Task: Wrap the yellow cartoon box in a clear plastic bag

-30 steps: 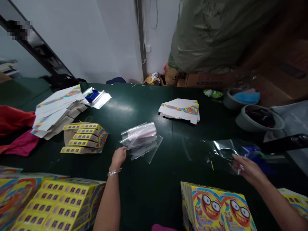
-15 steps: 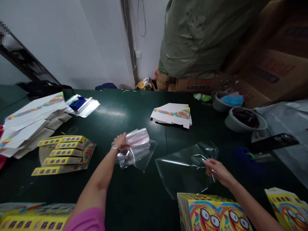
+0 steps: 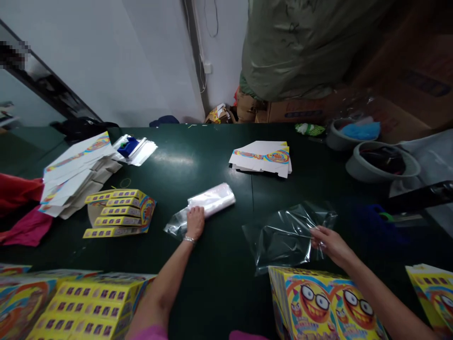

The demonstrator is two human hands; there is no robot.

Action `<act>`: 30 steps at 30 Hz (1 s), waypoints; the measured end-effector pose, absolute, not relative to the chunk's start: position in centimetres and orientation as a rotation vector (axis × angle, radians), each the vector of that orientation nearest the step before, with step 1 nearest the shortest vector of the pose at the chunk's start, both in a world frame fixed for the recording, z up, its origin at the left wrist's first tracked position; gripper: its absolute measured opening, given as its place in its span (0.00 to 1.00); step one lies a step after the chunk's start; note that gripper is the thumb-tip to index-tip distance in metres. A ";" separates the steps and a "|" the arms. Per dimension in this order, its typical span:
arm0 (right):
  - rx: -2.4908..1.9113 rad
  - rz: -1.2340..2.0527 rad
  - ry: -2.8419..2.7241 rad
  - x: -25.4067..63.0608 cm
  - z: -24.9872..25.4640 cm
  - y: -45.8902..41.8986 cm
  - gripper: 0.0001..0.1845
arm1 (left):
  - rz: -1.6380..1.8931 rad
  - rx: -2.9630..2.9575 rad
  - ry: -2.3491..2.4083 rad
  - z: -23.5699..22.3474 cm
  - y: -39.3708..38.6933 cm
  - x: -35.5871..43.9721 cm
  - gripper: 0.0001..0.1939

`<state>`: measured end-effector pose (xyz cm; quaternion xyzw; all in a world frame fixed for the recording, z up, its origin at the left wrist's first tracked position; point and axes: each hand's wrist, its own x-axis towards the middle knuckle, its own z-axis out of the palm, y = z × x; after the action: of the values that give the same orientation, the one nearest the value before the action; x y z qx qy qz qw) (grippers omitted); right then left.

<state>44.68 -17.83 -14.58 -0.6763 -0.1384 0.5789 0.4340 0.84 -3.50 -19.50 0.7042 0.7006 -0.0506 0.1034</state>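
Nearest us, a block of yellow cartons stands at the left and a second yellow block at the right, its faces printed with grinning, bespectacled cartoons; one more yellow carton stands by the right edge. Just beyond, over the dark green table, our right hand pinches a clear bag between thumb and fingers; our left hand lies palm down on the stack of clear bags – whether its fingers grip any film, we cannot tell.

As we judge it, we are partway along: this one bag is off the stack and apart from it; nothing shows inside it, so the filling looks undone, and the others in the stack are left; how many there are, we cannot count.

The held bag is thin, glossy and see-through, creased near our fingers and spread loosely towards the middle of the table, just behind the right block; the stack looks milkier, with a bright sheen and a loose, crumpled end under our left hand.

Farther off, fanned yellow cartons lie at the left; beyond them are white-sided cartons and a blue tape dispenser on more clear film; flat printed cartons lie towards the back – grey tubs to their right.
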 end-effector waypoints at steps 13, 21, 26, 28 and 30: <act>-1.237 1.402 -0.361 43.6 -8.6 -17.1 0.12 | 0.357 1.701 1.544 -12.3 -2.3 5.6 0.26; -0.951 1.639 -0.516 42.6 -5.5 -20.2 0.14 | 0.631 1.148 1.056 -12.6 -10.3 21.4 0.23; -0.948 1.584 -0.524 45.0 -4.7 -23.2 0.12 | 0.823 1.030 1.047 -9.1 -10.2 23.9 0.16; -0.970 1.508 -0.471 46.3 -5.2 -24.1 0.08 | 0.877 1.019 1.087 -7.7 -10.1 23.9 0.15; -0.986 1.455 -0.395 47.0 -6.3 -24.3 0.04 | 0.877 1.028 1.135 -7.0 -10.9 24.4 0.14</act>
<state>46.97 -24.33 -6.32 -0.4289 -0.1719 0.6331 0.6210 24.37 -10.85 -7.01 0.4498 0.4967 0.3836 0.6355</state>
